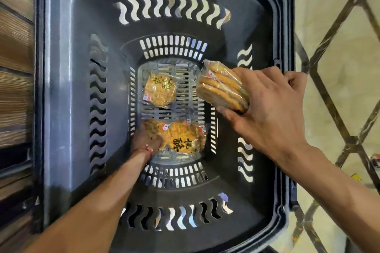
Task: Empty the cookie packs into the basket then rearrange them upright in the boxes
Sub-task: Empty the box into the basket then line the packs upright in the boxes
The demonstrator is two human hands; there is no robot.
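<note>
Both bare arms reach in from the lower edge of the frame.
The left forearm runs from the lower left up to centre, with a red thread (144,150) round the wrist. The left hand (147,138) lies back-up, its finger curl too blurred to tell. The right hand (273,109), right of centre, grips a stack of cookie packs (222,86) between thumb and fingers.

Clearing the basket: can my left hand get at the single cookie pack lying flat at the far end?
Probably yes. The left hand is down at the basket floor by the nearer packs, with only bare floor between it and the single cookie pack.
</note>
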